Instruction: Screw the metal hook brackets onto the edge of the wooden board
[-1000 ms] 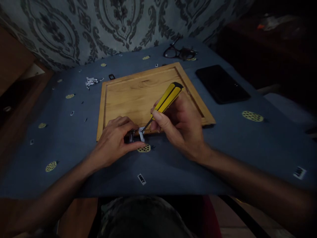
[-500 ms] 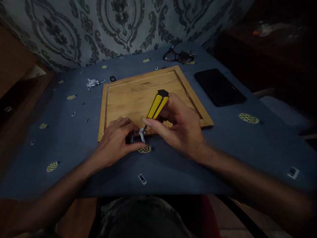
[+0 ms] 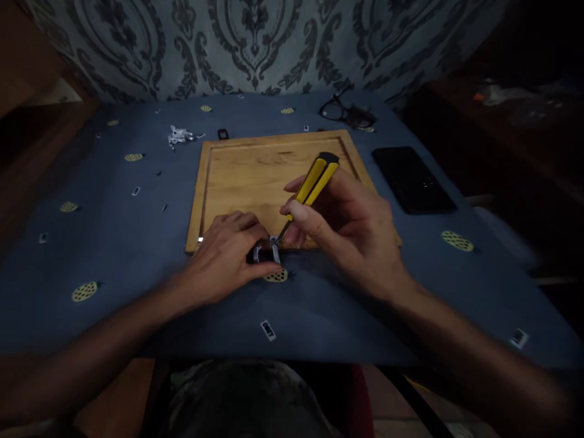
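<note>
A wooden board [image 3: 249, 182] with a raised frame lies on the blue patterned tablecloth. At its near edge is a small silver metal fitting [image 3: 275, 253], its exact kind unclear. My left hand [image 3: 223, 258] is closed around the fitting's left side, fingers over the board's edge and thumb below it. In my right hand [image 3: 365, 237] is a screwdriver [image 3: 316, 181] with a yellow and black handle, pinched between thumb and fingers. The tool leans up to the right, its tip at the fitting's top.
Several silver metal parts [image 3: 181, 135] lie at the back left, beside a small black ring-shaped piece [image 3: 222, 134]. Eyeglasses [image 3: 347, 114] rest at the back right. A black phone or tablet [image 3: 413, 180] is right of the board. A patterned curtain or wall covering [image 3: 255, 48] stands behind.
The view has shifted slightly. My right fingers have loosened and shifted on the screwdriver handle, with fingertips now extended beside it. My left hand stays at the fitting.
</note>
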The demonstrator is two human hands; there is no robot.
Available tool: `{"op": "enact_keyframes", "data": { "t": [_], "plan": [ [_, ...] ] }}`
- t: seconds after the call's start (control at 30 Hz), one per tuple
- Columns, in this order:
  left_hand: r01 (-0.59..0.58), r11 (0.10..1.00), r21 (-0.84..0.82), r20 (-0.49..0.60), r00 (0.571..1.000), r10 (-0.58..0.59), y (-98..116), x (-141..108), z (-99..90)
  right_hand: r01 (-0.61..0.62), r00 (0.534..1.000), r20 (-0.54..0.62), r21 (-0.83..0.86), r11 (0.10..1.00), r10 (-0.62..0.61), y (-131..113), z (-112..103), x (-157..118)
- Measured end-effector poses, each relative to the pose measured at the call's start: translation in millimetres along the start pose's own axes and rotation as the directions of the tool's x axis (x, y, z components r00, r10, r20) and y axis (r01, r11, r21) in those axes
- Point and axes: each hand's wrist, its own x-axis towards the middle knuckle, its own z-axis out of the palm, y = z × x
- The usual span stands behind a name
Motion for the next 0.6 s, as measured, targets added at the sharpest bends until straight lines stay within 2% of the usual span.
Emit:
{"op": "enact_keyframes", "data": {
  "t": [0.2,0.37,0.6],
  "plan": [
    [-0.024,1.000,-0.009,-0.014,1.000,0.024,0.2,0.2,0.7,-0.014,0.999,0.032,0.063,0.998,0.012,3.3,-2.2,7.1],
    [-0.024,0.999,-0.025,-0.036,0.999,0.023,-0.7,-0.9,2.0,-0.035,0.999,0.010,0.071,0.997,0.035,10.8,3.1,9.6],
    [-0.028,0.997,-0.076,-0.056,0.998,0.024,-2.9,-1.6,2.5,0.033,0.999,0.015,0.132,0.991,-0.036,15.0,4.2,5.2]
  ]
}}
